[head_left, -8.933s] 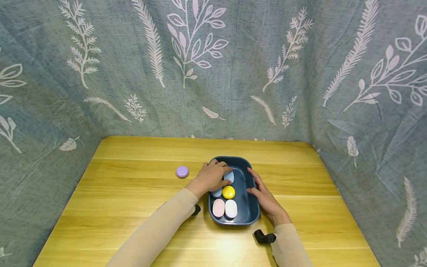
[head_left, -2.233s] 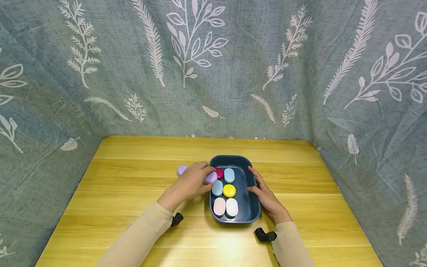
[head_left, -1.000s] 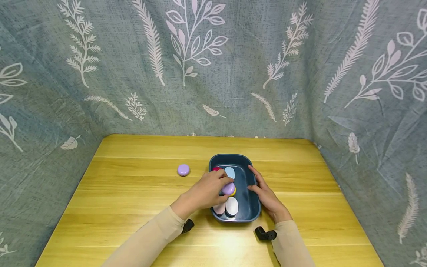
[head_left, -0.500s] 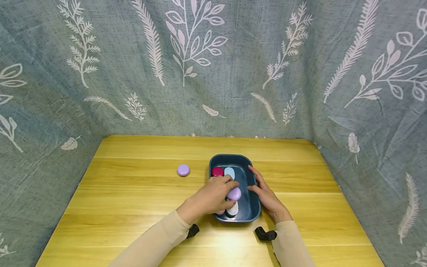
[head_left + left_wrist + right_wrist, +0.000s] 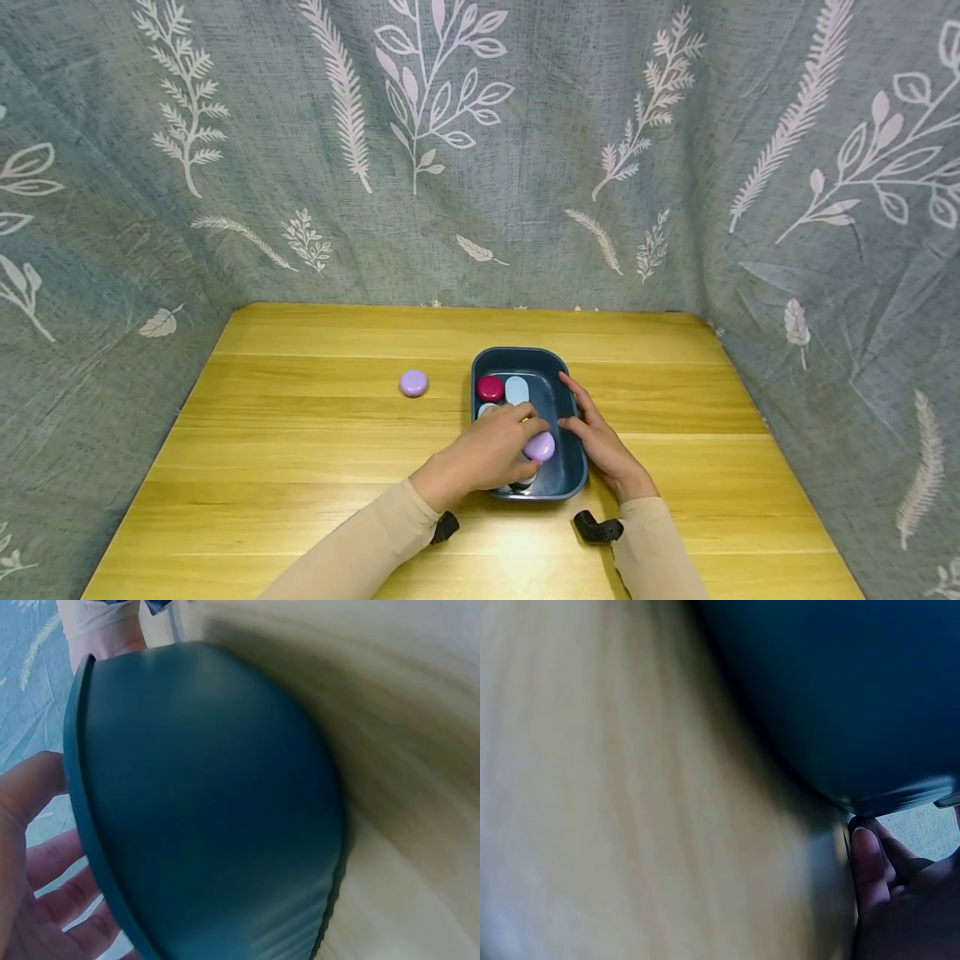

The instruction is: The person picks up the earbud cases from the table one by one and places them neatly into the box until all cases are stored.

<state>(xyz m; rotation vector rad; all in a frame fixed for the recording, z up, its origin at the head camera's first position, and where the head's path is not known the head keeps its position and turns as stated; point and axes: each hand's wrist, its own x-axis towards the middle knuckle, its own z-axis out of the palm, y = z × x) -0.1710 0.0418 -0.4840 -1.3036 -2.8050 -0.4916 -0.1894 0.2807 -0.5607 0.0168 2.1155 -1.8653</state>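
Observation:
My left hand (image 5: pixel 491 446) pinches a glossy lilac disc (image 5: pixel 540 447) between thumb and fingers, over the lower right half of a dark blue tray (image 5: pixel 557 367). Curled at the tray's right wall, my right hand (image 5: pixel 603 450) grips it, thumb and a fingertip over the rim. Inside the tray, a crimson disc (image 5: pixel 491 388) and a light blue oval piece (image 5: pixel 517 390) lie side by side at the far end. Below them a second light blue piece (image 5: pixel 487 410) shows only in part. Left hand and disc mostly cover the yellow, pink and white pieces.
Another lilac disc (image 5: pixel 414 383) lies on the wooden table (image 5: pixel 315 433), left of the tray. Black wrist cameras (image 5: pixel 597 527) sit at both cuffs. A patterned grey-green curtain (image 5: pixel 480 167) surrounds the table's back and sides.
The left hand picked up a lilac disc, carried it over the tray's left rim, then moved right and toward the near end inside it. The right hand has stayed at the right wall.

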